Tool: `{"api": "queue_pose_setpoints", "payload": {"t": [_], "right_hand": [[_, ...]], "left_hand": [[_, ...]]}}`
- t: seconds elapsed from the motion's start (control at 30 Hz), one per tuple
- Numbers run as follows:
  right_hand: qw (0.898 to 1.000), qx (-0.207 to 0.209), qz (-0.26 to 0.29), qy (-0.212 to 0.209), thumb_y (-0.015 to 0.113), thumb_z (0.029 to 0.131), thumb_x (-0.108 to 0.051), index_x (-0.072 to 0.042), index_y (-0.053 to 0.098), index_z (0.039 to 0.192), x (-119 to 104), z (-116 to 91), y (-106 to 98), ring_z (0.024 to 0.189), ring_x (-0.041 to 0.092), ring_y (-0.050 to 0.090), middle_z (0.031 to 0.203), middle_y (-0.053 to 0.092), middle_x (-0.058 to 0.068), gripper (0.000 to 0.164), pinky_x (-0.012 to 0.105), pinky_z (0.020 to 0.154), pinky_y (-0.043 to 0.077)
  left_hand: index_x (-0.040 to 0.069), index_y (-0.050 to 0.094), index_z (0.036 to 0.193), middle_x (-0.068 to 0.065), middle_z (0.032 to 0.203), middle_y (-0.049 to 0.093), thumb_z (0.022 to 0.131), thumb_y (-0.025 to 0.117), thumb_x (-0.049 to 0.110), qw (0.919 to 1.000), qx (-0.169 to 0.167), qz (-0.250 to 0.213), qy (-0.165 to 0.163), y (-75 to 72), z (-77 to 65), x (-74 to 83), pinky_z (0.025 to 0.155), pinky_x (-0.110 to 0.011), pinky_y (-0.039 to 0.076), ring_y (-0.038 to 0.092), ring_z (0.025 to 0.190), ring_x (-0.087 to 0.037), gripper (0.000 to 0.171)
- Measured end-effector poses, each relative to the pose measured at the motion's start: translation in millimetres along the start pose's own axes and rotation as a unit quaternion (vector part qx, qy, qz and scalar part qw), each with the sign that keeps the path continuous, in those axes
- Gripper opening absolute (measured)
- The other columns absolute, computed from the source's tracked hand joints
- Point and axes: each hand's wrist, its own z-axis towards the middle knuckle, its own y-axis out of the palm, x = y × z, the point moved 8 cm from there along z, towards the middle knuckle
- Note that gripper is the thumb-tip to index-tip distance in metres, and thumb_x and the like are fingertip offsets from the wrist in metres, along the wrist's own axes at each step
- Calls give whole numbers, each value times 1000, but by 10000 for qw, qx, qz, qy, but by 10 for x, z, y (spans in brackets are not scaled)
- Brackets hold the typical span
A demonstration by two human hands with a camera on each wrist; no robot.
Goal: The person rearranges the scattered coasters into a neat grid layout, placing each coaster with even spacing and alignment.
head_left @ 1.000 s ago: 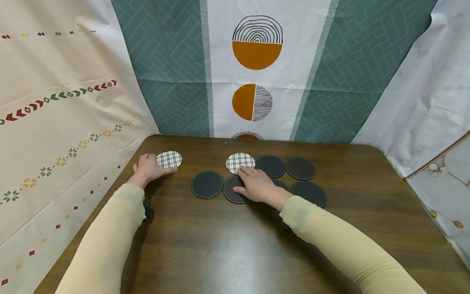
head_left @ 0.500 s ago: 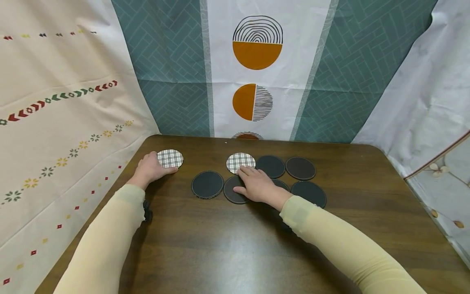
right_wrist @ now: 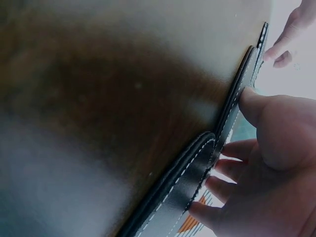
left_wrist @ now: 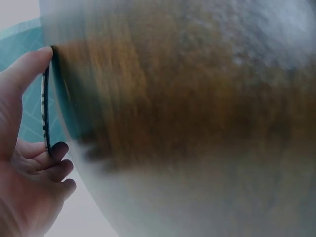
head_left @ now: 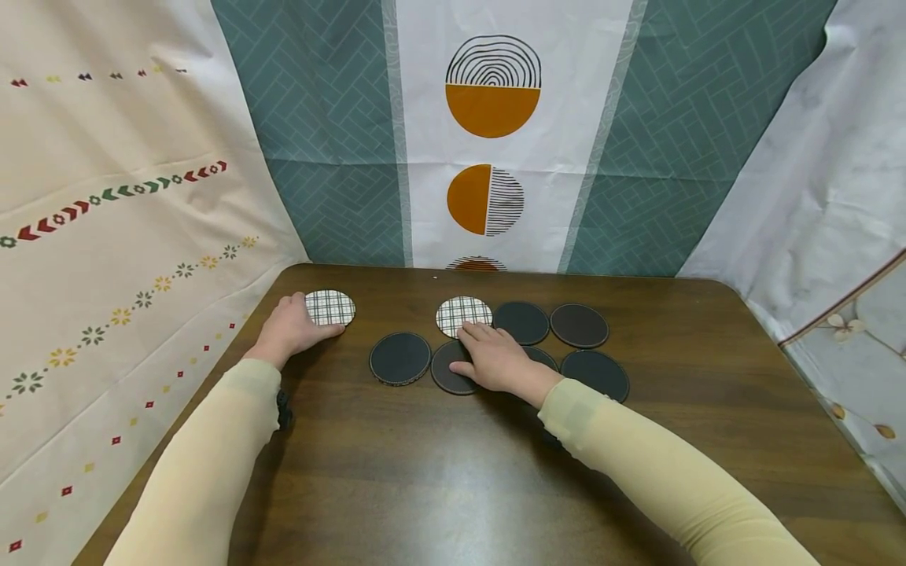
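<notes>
My left hand (head_left: 289, 326) grips a round plaid coaster (head_left: 331, 307) near the table's far left corner. In the left wrist view the coaster's thin edge (left_wrist: 45, 113) spans from the thumb to the fingertips. Toward the middle, my right hand (head_left: 502, 360) lies palm down over a cluster of coasters, its fingers fairly straight. Its fingertips are at the near edge of a second plaid coaster (head_left: 463, 312), while the thumb rests on a dark brown coaster (head_left: 447, 368). That hand partly hides a black coaster (head_left: 543, 357).
A black coaster (head_left: 399, 358) sits left of the brown one. Another black coaster (head_left: 521, 323) and a dark brown coaster (head_left: 580, 325) continue the back row, with one more black coaster (head_left: 596, 376) at front right. Fabric curtains (head_left: 340, 189) hang behind the wooden table (head_left: 396, 472).
The left hand and its plaid coaster have shifted slightly to the right. The right hand and the clustered coasters stay in place; the head view has tilted a little.
</notes>
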Motion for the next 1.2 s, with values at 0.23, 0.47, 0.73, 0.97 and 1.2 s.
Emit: {"api": "queue_pose_setpoints", "payload": {"t": [0.23,0.47,0.73,0.97,1.2], "right_hand": [[10000,39,-9,-11,53,115,-52,-5,38,171,-8,-16,-15,166,37,25,179,29,16,75,58,131,24],[10000,31,-35,-22,53,115,-54,-6,37,172,-2,-29,-22,166,36,25,179,29,15,76,58,131,24],[9999,94,-92,-52,53,115,-54,-7,39,171,-7,-36,-31,165,36,27,179,31,14,76,58,130,26],[9999,96,-115,-34,53,115,-55,-7,38,172,-7,-38,-35,166,35,26,179,31,13,76,58,131,26],[9999,136,-32,-39,54,114,-54,-6,40,171,3,-32,-21,165,35,27,178,32,14,75,58,130,26]], "left_hand": [[-25,29,154,-47,144,43,92,82,57,9999,40,-41,120,10,36,95,108,-71,46,54,127,-61,116],[-22,32,155,-43,144,46,91,83,58,9983,155,-268,487,26,91,383,109,-67,47,56,126,-56,114],[-17,32,159,-37,145,47,92,82,57,9963,40,-458,732,107,158,717,109,-63,50,58,123,-48,111],[-15,34,160,-35,145,49,91,83,57,9943,-16,-532,919,196,195,1000,110,-61,50,59,124,-45,111],[-13,33,162,-34,151,47,90,84,57,9938,-226,-579,922,338,247,1175,113,-60,48,59,128,-46,113]]}}
